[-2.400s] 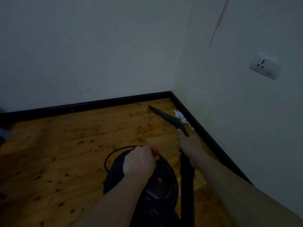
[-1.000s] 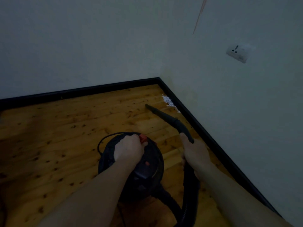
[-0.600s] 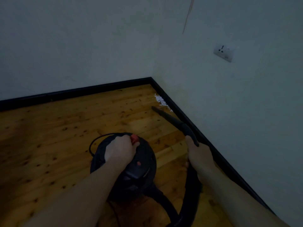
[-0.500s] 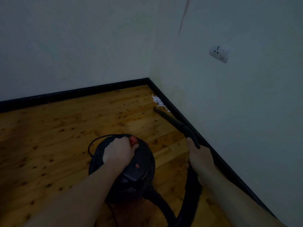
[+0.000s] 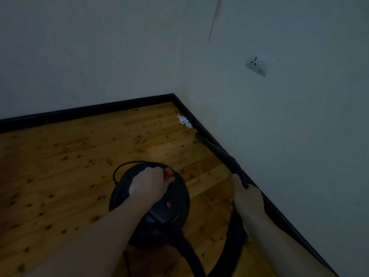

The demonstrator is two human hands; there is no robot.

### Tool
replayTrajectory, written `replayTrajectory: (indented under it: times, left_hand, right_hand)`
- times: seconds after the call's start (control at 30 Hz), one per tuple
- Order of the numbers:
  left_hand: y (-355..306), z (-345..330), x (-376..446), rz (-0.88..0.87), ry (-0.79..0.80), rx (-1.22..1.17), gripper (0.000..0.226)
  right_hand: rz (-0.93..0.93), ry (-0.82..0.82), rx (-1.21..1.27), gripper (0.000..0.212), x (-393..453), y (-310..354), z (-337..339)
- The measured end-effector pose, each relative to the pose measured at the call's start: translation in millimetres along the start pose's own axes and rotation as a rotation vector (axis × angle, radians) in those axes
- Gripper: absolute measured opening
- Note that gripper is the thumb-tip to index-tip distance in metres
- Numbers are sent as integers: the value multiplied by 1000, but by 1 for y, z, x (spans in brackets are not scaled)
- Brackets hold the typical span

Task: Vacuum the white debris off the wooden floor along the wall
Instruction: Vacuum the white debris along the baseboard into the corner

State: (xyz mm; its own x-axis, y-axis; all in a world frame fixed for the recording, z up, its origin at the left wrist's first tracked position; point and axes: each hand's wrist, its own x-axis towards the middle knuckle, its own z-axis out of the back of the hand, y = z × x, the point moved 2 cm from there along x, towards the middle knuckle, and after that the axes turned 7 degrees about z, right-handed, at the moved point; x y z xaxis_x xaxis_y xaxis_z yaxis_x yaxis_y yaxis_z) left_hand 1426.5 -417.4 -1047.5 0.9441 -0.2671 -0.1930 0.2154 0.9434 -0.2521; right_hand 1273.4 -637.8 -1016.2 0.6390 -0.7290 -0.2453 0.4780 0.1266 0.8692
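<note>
Right hand (image 5: 246,198) is wrapped around the black hose (image 5: 233,232) where it joins the crevice nozzle (image 5: 217,151), fingers curled under and thumb lying along the top. From that grip the nozzle runs toward 11 o'clock, hugging the black baseboard (image 5: 279,216) of the right-hand wall; its narrow tip sits low over the boards, just short of the white debris (image 5: 185,121). Whether the tip touches the floor cannot be told in the dim light. The debris lies in a small heap against the baseboard near the corner of the room, at about 12 o'clock from the nozzle tip.

At 9 o'clock from the right hand, the left hand (image 5: 147,184) is closed over the top handle of the round black vacuum canister (image 5: 149,202), knuckles beside a red switch (image 5: 168,173). The hose loops out of the canister's near side and curves back up to the right hand.

Between canister and baseboard lies a strip of bare wooden floor (image 5: 69,156) — narrow, widening toward the corner. To the canister's 9 and 10 o'clock the boards stretch open to the far wall. A wall socket (image 5: 257,65) sits high on the right-hand wall.
</note>
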Motion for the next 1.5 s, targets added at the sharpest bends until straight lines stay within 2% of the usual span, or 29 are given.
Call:
replayTrajectory:
  times: [0.13,0.43,0.83,1.5]
  left_hand:
    - [10,1,9,35,-26,13,52]
    - [12,-3,14,56,-70,36,54]
    - [9,1,15,38,-91,95,54]
    - [6,3,16,36,-111,58,51]
  right_hand:
    - [-14,5,51,55,10,-2,4]
    - [-34,41,122,56,28,9,-5]
    - [-26,70,86,53,54,12,-28]
    - [-1,116,105,53,87,31,-58]
